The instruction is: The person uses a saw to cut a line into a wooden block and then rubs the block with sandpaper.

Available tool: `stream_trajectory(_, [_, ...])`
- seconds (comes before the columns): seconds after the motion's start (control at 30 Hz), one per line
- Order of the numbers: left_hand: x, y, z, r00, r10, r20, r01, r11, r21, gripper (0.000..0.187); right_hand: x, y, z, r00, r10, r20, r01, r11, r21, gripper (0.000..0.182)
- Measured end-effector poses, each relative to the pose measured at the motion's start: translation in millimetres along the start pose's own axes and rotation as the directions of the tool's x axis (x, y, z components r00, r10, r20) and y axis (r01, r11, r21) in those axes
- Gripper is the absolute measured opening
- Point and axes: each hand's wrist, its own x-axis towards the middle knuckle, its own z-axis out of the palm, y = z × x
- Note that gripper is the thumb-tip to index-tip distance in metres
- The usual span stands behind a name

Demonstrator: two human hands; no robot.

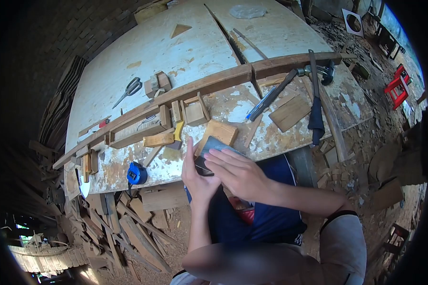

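At the bench's near edge my two hands meet around a grey flat sheet (213, 144), its kind not clear. My left hand (198, 183) holds the sheet's left side, fingers pointing up along it. Across the top lies my right hand (238, 175), its fingers stretched together and pressing on the sheet. Whatever sits under the palms is mostly hidden. Just beyond the sheet is a light wooden block (223, 131). Left of it lie a yellow-and-dark tool (178, 130) and a small wood block (158, 139).
A long wooden rail (204, 87) crosses the workbench (176, 52). Around it lie scissors (128, 90), a blue tape measure (137, 174), a hammer (325, 72), a dark-handled tool (315, 114), a pen (259, 105) and a board (290, 113). Wood scraps (142, 237) cover the floor.
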Motion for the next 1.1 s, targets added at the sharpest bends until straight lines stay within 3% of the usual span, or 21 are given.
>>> stream_trajectory(0.1, [5, 8, -3, 0.997, 0.076, -0.030, -0.073, 0.995, 0.066, 0.086, 19, 35, -21, 0.985, 0.160, -0.065, -0.160, 0.987, -0.003, 0.041])
stream_trajectory(0.13, [5, 12, -3, 1.000, -0.002, -0.023, 0.003, 1.000, 0.004, 0.075, 23, 33, -23, 0.982, 0.185, -0.045, -0.186, 0.983, -0.014, 0.042])
stream_trajectory(0.23, [5, 5, -3, 1.000, 0.014, -0.016, -0.014, 1.000, -0.019, 0.072, 23, 22, -18, 0.988, 0.150, -0.025, -0.149, 0.988, 0.052, 0.039])
stream_trajectory(0.37, [9, 7, -7, 1.000, -0.005, -0.027, 0.005, 1.000, 0.001, 0.059, 40, 24, -34, 0.922, 0.378, -0.080, -0.356, 0.913, 0.200, 0.038])
stream_trajectory(0.4, [11, 9, -8, 0.998, -0.041, -0.038, 0.040, 0.999, -0.036, 0.047, 43, 23, -34, 0.931, 0.349, -0.106, -0.323, 0.925, 0.202, 0.038])
stream_trajectory(0.5, [13, -5, -9, 0.958, -0.288, 0.012, 0.286, 0.946, -0.154, 0.038, 53, 23, -27, 0.977, 0.192, -0.095, -0.183, 0.979, 0.091, 0.039])
stream_trajectory(0.53, [15, -10, -13, 0.963, -0.267, 0.034, 0.267, 0.964, -0.010, 0.039, 55, 22, -23, 0.983, 0.167, -0.074, -0.162, 0.984, 0.073, 0.038])
stream_trajectory(0.67, [23, 10, -12, 0.993, -0.065, -0.099, 0.056, 0.994, -0.092, 0.056, 66, 31, -8, 0.992, 0.100, -0.072, -0.101, 0.995, -0.022, 0.038])
stream_trajectory(0.77, [23, -5, -3, 0.992, -0.057, -0.108, 0.049, 0.996, -0.075, 0.064, 70, 20, 0, 0.989, 0.117, -0.089, -0.125, 0.989, -0.085, 0.042])
stream_trajectory(0.8, [17, -21, -4, 0.934, -0.357, -0.014, 0.353, 0.929, -0.109, 0.073, 66, 11, 6, 0.993, 0.084, -0.081, -0.092, 0.992, -0.089, 0.041])
stream_trajectory(0.83, [19, -20, -6, 0.957, -0.282, -0.067, 0.270, 0.951, -0.147, 0.076, 61, 0, 12, 0.996, 0.050, -0.076, -0.057, 0.994, -0.094, 0.041])
stream_trajectory(0.87, [24, -19, -7, 0.972, -0.204, -0.119, 0.181, 0.967, -0.180, 0.079, 58, -6, 20, 0.996, -0.077, -0.040, 0.075, 0.995, -0.061, 0.044])
stream_trajectory(0.9, [27, -18, -7, 0.977, -0.126, -0.171, 0.089, 0.974, -0.208, 0.082, 59, 0, 18, 0.999, -0.025, -0.022, 0.024, 0.999, -0.042, 0.044])
stream_trajectory(0.93, [20, -26, -4, 0.950, -0.303, -0.070, 0.249, 0.875, -0.415, 0.100, 64, 8, 6, 1.000, 0.030, -0.002, -0.030, 0.999, -0.022, 0.045])
stream_trajectory(1.0, [23, -8, -4, 0.935, -0.346, -0.073, 0.270, 0.832, -0.484, 0.114, 78, 33, -5, 0.994, 0.105, -0.039, -0.108, 0.992, -0.062, 0.045])
stream_trajectory(1.03, [28, -2, -3, 0.929, -0.362, -0.079, 0.271, 0.808, -0.523, 0.121, 75, 28, 3, 0.997, 0.050, -0.050, -0.055, 0.994, -0.094, 0.045])
stream_trajectory(1.07, [27, -10, -3, 0.923, -0.379, -0.061, 0.312, 0.833, -0.456, 0.135, 68, 15, 16, 0.998, -0.007, -0.062, -0.001, 0.992, -0.127, 0.045])
stream_trajectory(1.1, [28, -7, -6, 0.908, -0.414, -0.060, 0.376, 0.870, -0.318, 0.136, 60, 4, 25, 0.996, -0.056, -0.073, 0.044, 0.987, -0.157, 0.045])
